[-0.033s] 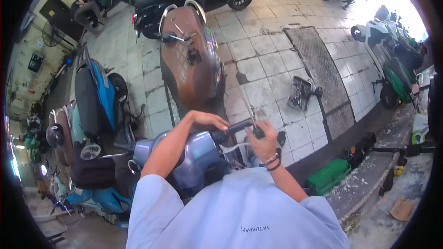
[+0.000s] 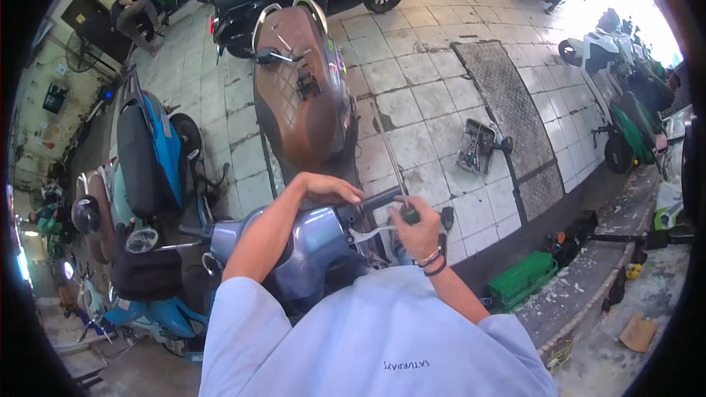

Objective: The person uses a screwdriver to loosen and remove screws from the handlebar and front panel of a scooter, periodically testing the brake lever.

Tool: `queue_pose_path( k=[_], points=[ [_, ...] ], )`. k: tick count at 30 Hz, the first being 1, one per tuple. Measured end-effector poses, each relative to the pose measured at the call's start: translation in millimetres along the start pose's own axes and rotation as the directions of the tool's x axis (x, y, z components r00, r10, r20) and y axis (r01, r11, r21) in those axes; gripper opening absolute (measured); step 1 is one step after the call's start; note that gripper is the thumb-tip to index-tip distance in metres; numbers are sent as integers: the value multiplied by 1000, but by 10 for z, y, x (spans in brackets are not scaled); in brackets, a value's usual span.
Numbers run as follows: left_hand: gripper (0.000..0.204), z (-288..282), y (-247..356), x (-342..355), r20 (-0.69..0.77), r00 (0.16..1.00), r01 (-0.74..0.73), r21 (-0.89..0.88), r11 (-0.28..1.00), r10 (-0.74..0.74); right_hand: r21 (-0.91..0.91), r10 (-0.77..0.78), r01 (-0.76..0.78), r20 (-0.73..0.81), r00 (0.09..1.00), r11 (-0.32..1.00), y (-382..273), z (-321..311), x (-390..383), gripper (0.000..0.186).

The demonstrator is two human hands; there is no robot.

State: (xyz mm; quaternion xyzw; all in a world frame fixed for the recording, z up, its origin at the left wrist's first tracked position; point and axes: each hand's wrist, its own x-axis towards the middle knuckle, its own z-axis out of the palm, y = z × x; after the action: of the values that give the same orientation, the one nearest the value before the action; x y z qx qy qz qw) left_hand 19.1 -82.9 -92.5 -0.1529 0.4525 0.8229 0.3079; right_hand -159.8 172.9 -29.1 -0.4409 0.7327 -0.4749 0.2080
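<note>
Both hands, seen in the head view, meet at the handlebar of a scooter with a purple-blue front. The right hand is closed around the dark handle of a screwdriver, whose long, thin shaft points away from the person, past the outer end of the black handlebar grip. Whether shaft and grip touch cannot be told. The left hand arches over from the other side, its back upward and its fingertips at the grip's inner end; its thumb is hidden, so whether it clasps anything is unclear. The pale brake lever lies just below the grip, near the right hand.

For good control, the left hand should steady the bar while the right guides the tool with small, even movements. The long shaft calls for care: a slip could scratch the bar or jab the left fingers, so these are best kept out of the tip's line.

Beyond stands a scooter with a brown seat bearing small loose parts; a tool tray rests on the tiled floor.
</note>
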Motion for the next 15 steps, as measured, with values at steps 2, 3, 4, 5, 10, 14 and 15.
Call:
queue_pose_path(
  k=[2, 3, 4, 5, 10, 14, 15],
  points=[
    [68, -75, -56, 10, 35, 998, -42, -118, 992, 47, 50, 71, -76, 100, 992, 996, -53, 91, -157, 29],
    [70, -92, -54, 19, 38, 997, -65, -140, 988, 71, 84, 17, -26, 109, 994, 996, -38, 153, -211, 28],
    [71, -100, -42, 42, 17, 999, -35, -106, 994, 37, 13, -17, 16, 138, 990, 1000, 60, 209, -255, 30],
    [71, -120, -58, 36, -10, 1000, -4, -75, 997, 3, 12, -12, 11, 150, 989, 1000, 38, 252, -266, 30],
    [62, -71, -89, -28, -69, 997, -36, -81, 996, 30, -38, -80, 91, 242, 967, 995, -87, 299, -54, 43],
    [47, -157, -128, 52, -87, 996, 22, -28, 999, -24, -97, -131, 188, 420, 898, 977, 6, 243, 153, 57],
    [45, -172, -138, 54, -68, 993, 98, 9, 995, -98, -152, -95, 192, 491, 866, 970, 13, 232, 187, 59]
  ],
)
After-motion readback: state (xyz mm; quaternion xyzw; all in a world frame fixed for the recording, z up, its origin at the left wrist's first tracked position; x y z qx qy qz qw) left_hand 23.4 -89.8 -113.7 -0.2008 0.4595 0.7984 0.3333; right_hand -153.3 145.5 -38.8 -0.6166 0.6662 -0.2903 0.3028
